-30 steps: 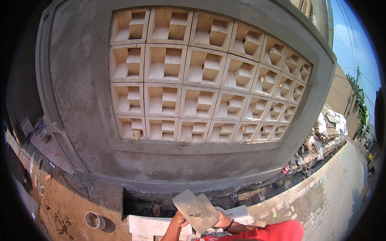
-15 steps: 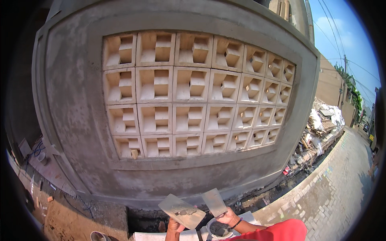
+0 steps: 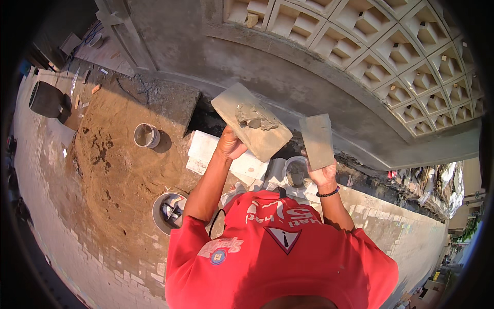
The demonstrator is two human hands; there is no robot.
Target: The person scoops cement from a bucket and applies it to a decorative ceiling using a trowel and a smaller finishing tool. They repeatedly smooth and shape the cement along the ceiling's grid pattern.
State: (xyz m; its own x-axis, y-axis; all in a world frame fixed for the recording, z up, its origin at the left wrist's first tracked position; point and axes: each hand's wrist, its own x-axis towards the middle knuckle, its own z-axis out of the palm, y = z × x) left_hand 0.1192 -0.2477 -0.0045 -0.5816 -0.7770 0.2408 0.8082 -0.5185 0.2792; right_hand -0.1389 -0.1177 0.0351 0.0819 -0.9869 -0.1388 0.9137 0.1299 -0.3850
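Observation:
My left hand [image 3: 231,143] is closed around the underside of a flat rectangular mortar board [image 3: 270,142]. A small heap of wet grey mortar [image 3: 251,119] lies near the middle of its face. In my right hand [image 3: 324,175], with a beaded bracelet on the wrist, is a plastering float [image 3: 317,138], its grey blade raised. The two tools are apart, side by side in front of the wall. Just below the float stands a bucket [image 3: 296,174] with grey material in it, partly hidden by my right hand.
A grey rendered wall [image 3: 247,67] with pale ventilation blocks [image 3: 360,20] rises ahead, a dark trench [image 3: 201,119] along its foot. White slabs [image 3: 203,149] lie across the near side. Leftward are a sand pile [image 3: 113,159], a small bucket [image 3: 146,135], a tool bucket [image 3: 170,212] and a dark tub [image 3: 47,100].
My view has swung downward and to the left, bringing my arms, the sand and the buckets into sight. Both hands keep hold of the same tools.

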